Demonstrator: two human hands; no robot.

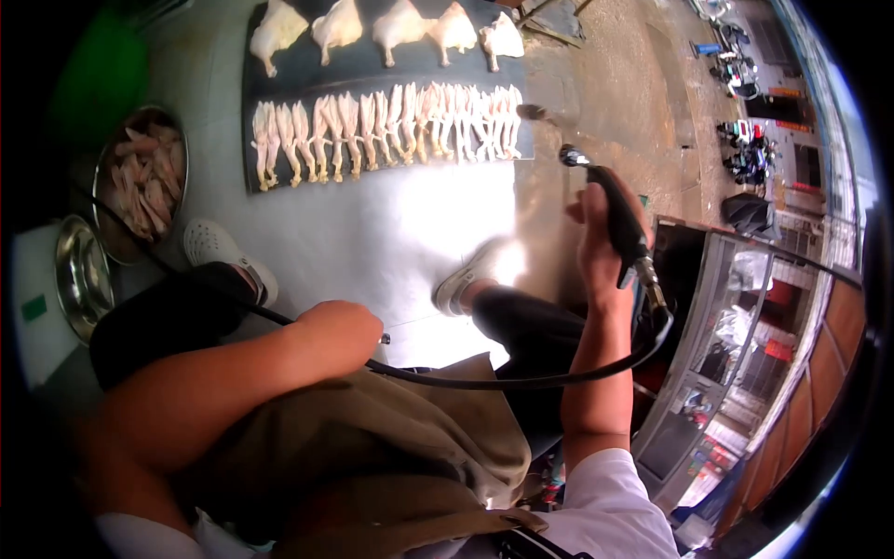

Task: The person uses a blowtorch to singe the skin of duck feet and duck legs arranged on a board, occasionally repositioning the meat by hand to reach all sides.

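My right hand [596,224] is wrapped round the black handle of a gas torch [622,219]. Its metal nozzle points up and left, and no flame shows clearly. A black hose [521,382] curves from the torch's base past my left hand [340,334]. That hand is a closed fist with a small metal tip poking out; what it holds is hidden, and the hose passes behind or under it. Beyond both hands, a dark tray [391,82] bears a row of pale poultry feet [368,126] and several poultry leg pieces [400,30].
At left stands a metal bowl [183,196] with more raw poultry pieces [149,182], beside a shiny metal basin [67,279]. My shoes [212,244] are on the pale floor. A glass-fronted cabinet [694,373] stands close on the right; parked motorbikes [745,154] line the far side.
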